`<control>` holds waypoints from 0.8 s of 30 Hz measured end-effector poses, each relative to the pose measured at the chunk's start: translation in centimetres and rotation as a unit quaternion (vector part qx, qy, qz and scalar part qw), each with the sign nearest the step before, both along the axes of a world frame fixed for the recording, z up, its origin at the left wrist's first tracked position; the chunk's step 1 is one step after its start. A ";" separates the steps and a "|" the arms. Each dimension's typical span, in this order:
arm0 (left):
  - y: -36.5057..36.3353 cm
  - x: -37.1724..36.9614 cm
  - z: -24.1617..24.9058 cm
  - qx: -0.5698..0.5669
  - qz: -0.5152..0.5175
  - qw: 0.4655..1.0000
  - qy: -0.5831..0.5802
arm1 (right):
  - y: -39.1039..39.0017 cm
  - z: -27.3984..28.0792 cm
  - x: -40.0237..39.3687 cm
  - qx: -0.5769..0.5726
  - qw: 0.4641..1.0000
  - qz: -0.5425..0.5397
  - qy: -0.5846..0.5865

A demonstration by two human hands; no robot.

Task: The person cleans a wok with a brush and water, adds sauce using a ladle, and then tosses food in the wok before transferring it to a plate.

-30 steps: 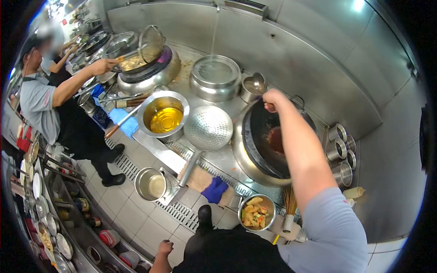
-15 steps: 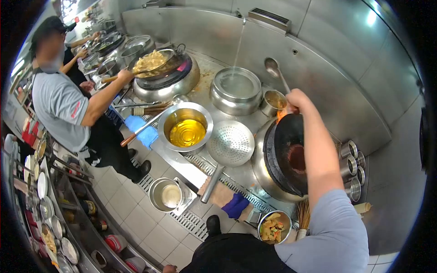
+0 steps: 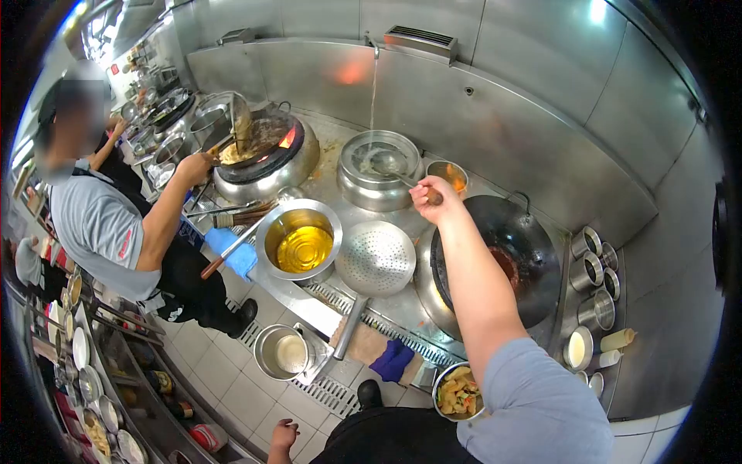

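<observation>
My right hand (image 3: pixel 435 198) is closed around the wooden handle of a ladle (image 3: pixel 406 180). The ladle's bowl dips into the water of a round steel pot (image 3: pixel 379 189), under a thin stream from the tap (image 3: pixel 376 52). Below my forearm sits a dark wok (image 3: pixel 533 255) on its burner, with reddish-brown liquid inside; my arm hides part of it. Low in the view, my left hand (image 3: pixel 284 435) hangs over the floor, fingers loosely bent and holding nothing. Beside the water pot stands a small steel pot (image 3: pixel 450 176) with orange contents.
A perforated strainer (image 3: pixel 376 259) lies beside a pot of yellow oil (image 3: pixel 300 240). Food pieces fill a bowl (image 3: pixel 459 392) near my waist. Metal containers (image 3: pixel 595 309) line the right side. At left, a co-worker (image 3: pixel 108 224) holds a strainer over another wok (image 3: pixel 270 147).
My right hand has swung left with the ladle, from behind the wok into the water pot. The wok has settled level. Tap water now runs. The co-worker's strainer has tipped over their wok.
</observation>
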State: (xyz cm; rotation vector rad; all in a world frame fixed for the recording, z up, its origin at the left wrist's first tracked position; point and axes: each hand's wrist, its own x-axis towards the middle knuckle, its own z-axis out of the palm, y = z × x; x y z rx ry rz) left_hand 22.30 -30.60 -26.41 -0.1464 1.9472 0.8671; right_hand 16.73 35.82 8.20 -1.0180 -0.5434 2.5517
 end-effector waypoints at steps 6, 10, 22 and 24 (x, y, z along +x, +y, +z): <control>-8.4 2.8 -9.9 -0.018 -0.327 0.945 0.006 | 0.1 5.6 7.8 0.184 0.965 0.124 -0.139; -9.5 2.7 -10.7 0.001 -0.584 0.810 0.053 | 0.5 8.1 11.8 0.437 0.819 0.151 -0.340; 13.5 2.4 6.1 -0.048 -0.453 0.851 -0.263 | -11.8 10.4 42.8 0.689 0.513 -0.027 -0.511; 17.9 3.8 12.4 -0.029 -0.526 0.811 -0.255 | -16.8 10.8 48.7 0.568 0.651 -0.049 -0.501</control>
